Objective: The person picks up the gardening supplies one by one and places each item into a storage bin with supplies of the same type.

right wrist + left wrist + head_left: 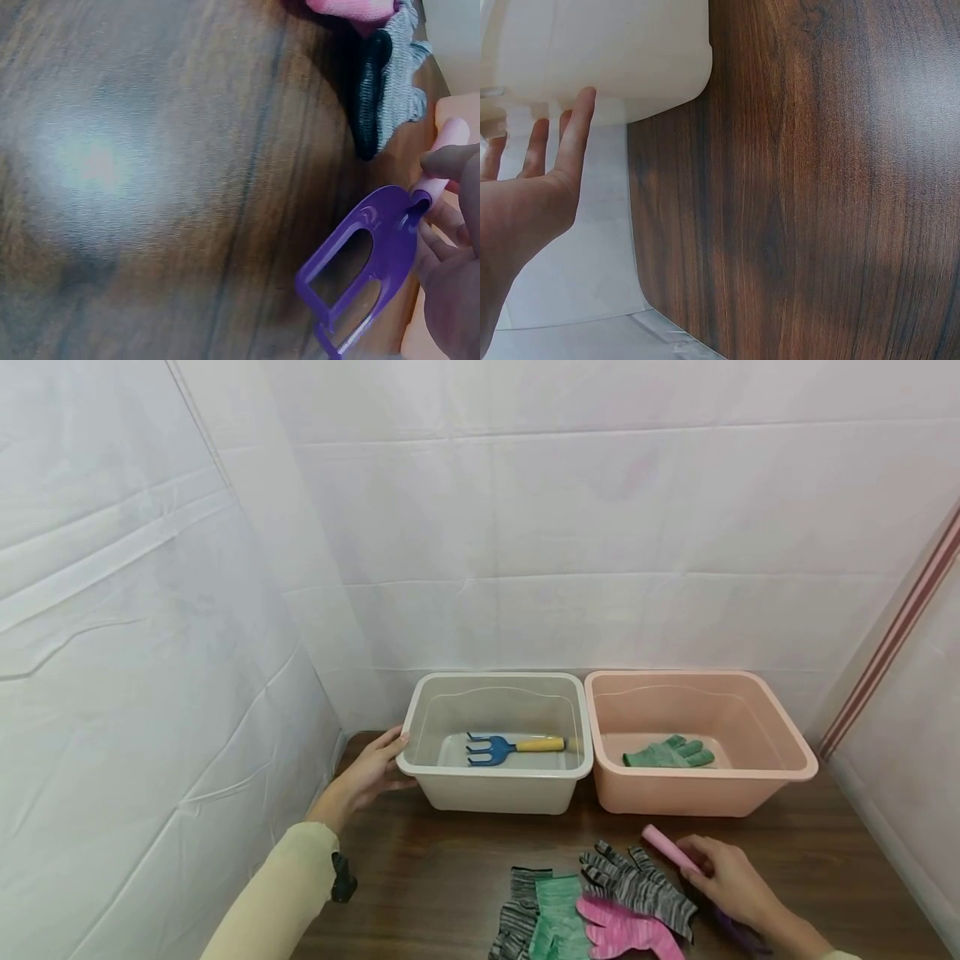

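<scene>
My left hand (375,768) is at the left end of a beige basin (491,793), its fingers extended against the rim and outer wall. Inside that basin lies a blue garden fork (491,750) with a yellow handle. My right hand (731,881) holds a slotted purple garden tool (397,225) by its pink handle (670,848), thumb on one side and fingers on the other. The purple head slants over the table in the right wrist view. Beside this hand lie a black-grey glove (637,885) and a pink glove (626,931).
To the right of the beige basin stands a pink basin (682,797) with a green glove (667,753) in it. Another green glove (561,914) and a dark striped glove (517,914) lie at the table's front. White sheeting (525,527) hangs behind and along both sides.
</scene>
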The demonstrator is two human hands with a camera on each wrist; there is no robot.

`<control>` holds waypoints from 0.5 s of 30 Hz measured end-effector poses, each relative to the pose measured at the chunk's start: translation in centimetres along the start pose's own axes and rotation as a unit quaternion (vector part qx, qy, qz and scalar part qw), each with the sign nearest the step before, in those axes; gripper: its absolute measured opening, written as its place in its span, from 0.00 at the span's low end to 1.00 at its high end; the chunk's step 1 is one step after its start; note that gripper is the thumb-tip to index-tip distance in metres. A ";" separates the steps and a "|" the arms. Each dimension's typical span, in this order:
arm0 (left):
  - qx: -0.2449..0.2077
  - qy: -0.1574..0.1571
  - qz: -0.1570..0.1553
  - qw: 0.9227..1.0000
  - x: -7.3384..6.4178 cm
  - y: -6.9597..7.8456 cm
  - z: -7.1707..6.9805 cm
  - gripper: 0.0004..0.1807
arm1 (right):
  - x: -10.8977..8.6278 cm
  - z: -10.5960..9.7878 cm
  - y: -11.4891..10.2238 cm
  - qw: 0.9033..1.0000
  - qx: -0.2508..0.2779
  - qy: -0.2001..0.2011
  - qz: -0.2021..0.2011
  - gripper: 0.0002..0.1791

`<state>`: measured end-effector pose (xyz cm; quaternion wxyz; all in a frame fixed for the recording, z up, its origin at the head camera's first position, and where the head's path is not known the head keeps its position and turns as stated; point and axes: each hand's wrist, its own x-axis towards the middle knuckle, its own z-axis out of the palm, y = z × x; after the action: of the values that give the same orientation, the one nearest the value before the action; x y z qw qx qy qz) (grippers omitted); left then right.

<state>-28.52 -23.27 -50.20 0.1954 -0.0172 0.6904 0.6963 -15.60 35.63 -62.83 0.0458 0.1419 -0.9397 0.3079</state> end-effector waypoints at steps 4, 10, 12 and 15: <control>0.000 0.002 -0.001 1.000 0.1 0.0 0.0 0.34 | 0.5 -0.6 -0.7 1.000 -0.001 -0.019 0.007 0.16; 0.001 -0.001 -0.001 1.000 0.0 0.1 0.0 0.35 | 1.2 -1.0 -2.1 1.000 0.001 -0.016 -0.013 0.16; 0.002 -0.003 0.000 1.000 -0.1 0.1 0.1 0.36 | 1.4 -1.0 -2.5 1.000 0.005 -0.013 -0.018 0.16; 0.000 0.000 0.000 1.000 -0.1 0.2 0.1 0.35 | 1.7 -1.0 -3.0 1.000 0.015 -0.006 -0.027 0.16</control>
<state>-28.46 -23.14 -50.02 0.1953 -0.0177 0.6903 0.6964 -16.34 33.45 -60.03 0.0462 0.1701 -0.9311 0.3194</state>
